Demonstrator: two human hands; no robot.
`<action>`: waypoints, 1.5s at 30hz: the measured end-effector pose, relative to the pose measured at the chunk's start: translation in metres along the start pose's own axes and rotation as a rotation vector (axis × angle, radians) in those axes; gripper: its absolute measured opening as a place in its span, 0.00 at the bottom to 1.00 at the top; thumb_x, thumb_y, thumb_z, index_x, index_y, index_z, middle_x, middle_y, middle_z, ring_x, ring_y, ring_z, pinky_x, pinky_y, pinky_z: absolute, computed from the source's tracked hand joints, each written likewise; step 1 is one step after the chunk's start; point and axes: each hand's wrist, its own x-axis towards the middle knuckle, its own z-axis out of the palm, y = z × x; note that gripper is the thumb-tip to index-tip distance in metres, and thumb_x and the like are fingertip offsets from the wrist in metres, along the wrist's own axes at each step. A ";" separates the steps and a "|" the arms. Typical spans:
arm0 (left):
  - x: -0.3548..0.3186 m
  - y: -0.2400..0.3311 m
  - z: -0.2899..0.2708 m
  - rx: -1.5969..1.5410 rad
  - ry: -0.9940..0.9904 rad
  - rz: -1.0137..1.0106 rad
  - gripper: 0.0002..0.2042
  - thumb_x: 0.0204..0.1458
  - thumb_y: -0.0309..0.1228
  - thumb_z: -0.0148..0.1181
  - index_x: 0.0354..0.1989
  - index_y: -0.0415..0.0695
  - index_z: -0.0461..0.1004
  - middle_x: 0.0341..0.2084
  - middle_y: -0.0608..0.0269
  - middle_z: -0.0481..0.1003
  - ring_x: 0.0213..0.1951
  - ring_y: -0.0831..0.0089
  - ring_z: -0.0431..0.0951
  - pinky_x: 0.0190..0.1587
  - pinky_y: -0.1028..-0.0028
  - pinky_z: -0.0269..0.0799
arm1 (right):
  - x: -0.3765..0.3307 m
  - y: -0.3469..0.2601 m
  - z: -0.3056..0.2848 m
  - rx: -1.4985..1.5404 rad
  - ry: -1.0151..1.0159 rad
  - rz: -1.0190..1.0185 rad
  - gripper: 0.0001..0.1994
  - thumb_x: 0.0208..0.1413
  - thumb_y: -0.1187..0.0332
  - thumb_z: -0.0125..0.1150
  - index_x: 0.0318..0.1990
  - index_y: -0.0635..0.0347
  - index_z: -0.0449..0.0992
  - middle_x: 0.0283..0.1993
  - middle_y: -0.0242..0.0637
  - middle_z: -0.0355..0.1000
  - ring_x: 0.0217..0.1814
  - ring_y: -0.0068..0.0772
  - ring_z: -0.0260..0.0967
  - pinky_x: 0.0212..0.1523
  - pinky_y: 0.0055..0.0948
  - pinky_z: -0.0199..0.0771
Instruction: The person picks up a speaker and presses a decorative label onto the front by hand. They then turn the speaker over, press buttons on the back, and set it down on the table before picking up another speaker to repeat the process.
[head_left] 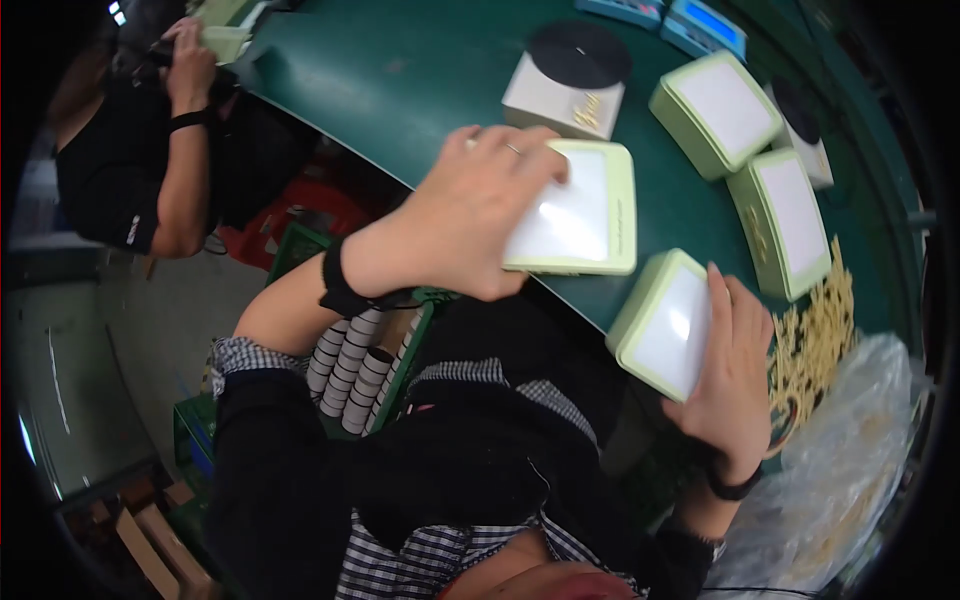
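My left hand (470,215) is closed on a pale green box (580,220) with rounded corners and a glossy white face. It is held over the front edge of the green table (360,70). At the right, my right hand (735,370) grips a second pale green box (655,325) by its near right side, tilted, its white face up. Beyond them on the table lie two more such boxes, an upper one (728,105) and a lower one (795,220). The lower one has gold lettering on its side.
A white block with a black disc (580,55) stands at the back, near blue devices (705,28). Cream-gold cut-out pieces (815,345) lie beside a clear plastic bag (850,460). Below the table edge, a green crate holds white rolls (355,375). A co-worker's arm (188,130) is far left.
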 end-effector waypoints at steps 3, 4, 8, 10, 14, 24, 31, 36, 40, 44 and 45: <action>0.001 0.008 0.000 0.195 -0.064 -0.034 0.39 0.27 0.39 0.73 0.53 0.45 0.64 0.55 0.44 0.63 0.57 0.49 0.66 0.58 0.49 0.58 | -0.005 -0.003 0.002 -0.002 -0.028 0.064 0.56 0.21 0.67 0.71 0.68 0.66 0.52 0.62 0.55 0.57 0.62 0.61 0.54 0.64 0.49 0.51; 0.010 0.014 0.005 0.205 -0.050 -0.020 0.41 0.27 0.40 0.74 0.55 0.44 0.63 0.55 0.44 0.63 0.56 0.49 0.66 0.57 0.51 0.59 | -0.011 -0.003 -0.004 -0.004 -0.024 0.086 0.55 0.23 0.67 0.70 0.68 0.66 0.52 0.62 0.55 0.57 0.62 0.62 0.54 0.64 0.49 0.50; 0.010 -0.003 -0.002 0.087 -0.106 0.030 0.43 0.26 0.43 0.74 0.56 0.43 0.62 0.53 0.45 0.64 0.53 0.50 0.67 0.56 0.58 0.61 | -0.016 0.002 0.000 -0.072 -0.010 0.047 0.57 0.21 0.64 0.72 0.68 0.67 0.52 0.62 0.55 0.57 0.62 0.61 0.55 0.64 0.49 0.50; 0.006 -0.010 -0.004 0.002 -0.131 0.061 0.44 0.25 0.43 0.74 0.56 0.43 0.62 0.52 0.45 0.65 0.52 0.50 0.68 0.55 0.60 0.62 | -0.012 0.007 0.001 0.002 -0.028 0.001 0.59 0.19 0.61 0.74 0.68 0.66 0.52 0.62 0.55 0.57 0.62 0.61 0.55 0.63 0.50 0.51; 0.013 -0.019 -0.008 -0.071 -0.131 0.127 0.45 0.23 0.44 0.74 0.55 0.42 0.62 0.49 0.49 0.66 0.49 0.53 0.69 0.50 0.65 0.63 | -0.013 0.015 0.001 0.079 -0.036 0.023 0.60 0.17 0.57 0.76 0.67 0.66 0.53 0.62 0.55 0.57 0.61 0.60 0.55 0.62 0.51 0.53; 0.012 -0.022 -0.006 -0.202 -0.049 0.140 0.43 0.22 0.42 0.74 0.52 0.42 0.61 0.47 0.55 0.66 0.48 0.56 0.68 0.47 0.63 0.63 | -0.012 0.007 -0.005 0.060 -0.023 0.138 0.58 0.16 0.54 0.80 0.63 0.62 0.58 0.55 0.52 0.59 0.58 0.57 0.55 0.58 0.52 0.54; 0.013 -0.021 -0.007 -0.183 -0.073 0.123 0.42 0.22 0.40 0.74 0.51 0.42 0.61 0.47 0.55 0.66 0.48 0.54 0.68 0.48 0.62 0.63 | -0.010 0.008 -0.003 0.125 -0.005 0.129 0.59 0.12 0.53 0.80 0.64 0.62 0.61 0.56 0.53 0.59 0.57 0.58 0.57 0.59 0.49 0.58; 0.016 -0.020 -0.009 -0.185 -0.058 0.126 0.42 0.22 0.39 0.75 0.51 0.42 0.61 0.45 0.54 0.67 0.47 0.54 0.69 0.49 0.62 0.63 | -0.010 0.005 -0.008 0.158 0.013 0.159 0.59 0.11 0.56 0.81 0.64 0.61 0.62 0.55 0.52 0.60 0.56 0.57 0.58 0.58 0.47 0.60; 0.015 -0.019 -0.006 -0.182 -0.042 0.121 0.41 0.22 0.38 0.75 0.51 0.41 0.61 0.43 0.53 0.68 0.47 0.54 0.70 0.50 0.62 0.64 | -0.011 0.005 -0.004 0.150 0.044 0.152 0.57 0.11 0.58 0.82 0.62 0.59 0.65 0.52 0.52 0.62 0.53 0.56 0.60 0.54 0.47 0.61; 0.017 -0.016 -0.004 -0.183 -0.034 0.118 0.41 0.22 0.38 0.75 0.51 0.41 0.60 0.43 0.53 0.68 0.47 0.53 0.70 0.50 0.62 0.64 | -0.010 0.007 -0.005 0.132 0.042 0.146 0.58 0.11 0.57 0.83 0.63 0.58 0.65 0.53 0.53 0.62 0.54 0.56 0.60 0.54 0.47 0.61; 0.016 -0.016 -0.005 -0.188 -0.030 0.111 0.41 0.22 0.38 0.75 0.51 0.41 0.60 0.43 0.53 0.68 0.47 0.53 0.69 0.50 0.62 0.64 | -0.011 0.007 -0.005 0.137 0.042 0.149 0.58 0.11 0.57 0.83 0.63 0.58 0.65 0.53 0.53 0.62 0.54 0.56 0.60 0.54 0.47 0.61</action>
